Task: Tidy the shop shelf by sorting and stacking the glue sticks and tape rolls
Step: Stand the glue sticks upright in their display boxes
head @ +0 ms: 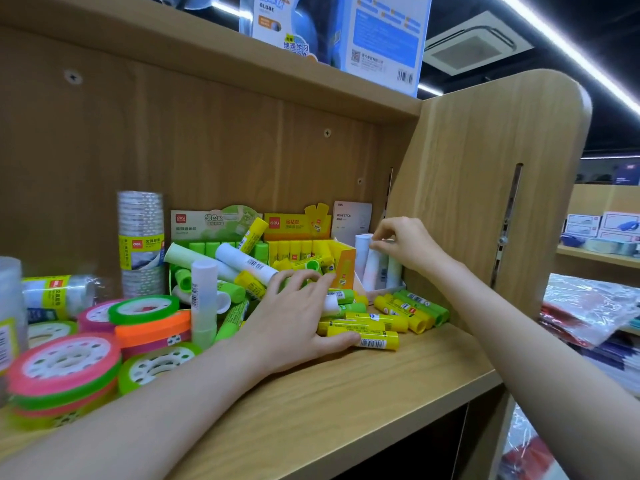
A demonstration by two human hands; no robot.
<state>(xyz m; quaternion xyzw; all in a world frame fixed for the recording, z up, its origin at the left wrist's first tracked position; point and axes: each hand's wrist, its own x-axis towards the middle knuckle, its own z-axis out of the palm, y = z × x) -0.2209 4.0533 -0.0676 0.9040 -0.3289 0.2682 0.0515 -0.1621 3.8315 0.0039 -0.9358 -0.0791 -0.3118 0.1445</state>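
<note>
A jumble of yellow, green and white glue sticks [367, 322] lies on the wooden shelf [398, 368]. My left hand [294, 317] rests on the pile with fingers spread and its thumb against a yellow stick [379, 341]. My right hand [405, 247] pinches the top of a white glue stick [375, 268] standing in the white box at the far right. Behind the pile stand a green display box [214, 221] and a yellow display box [298, 226] with upright sticks. Coloured tape rolls [69, 362] are stacked at the left.
A tall sleeve of clear tape rolls [141, 237] stands at the back left, and another wrapped sleeve [55, 296] lies beside it. The shelf's wooden side panel [485, 188] closes the right end. An upper shelf [242, 64] carries globe boxes. Wrapped goods fill the neighbouring shelf [588, 306].
</note>
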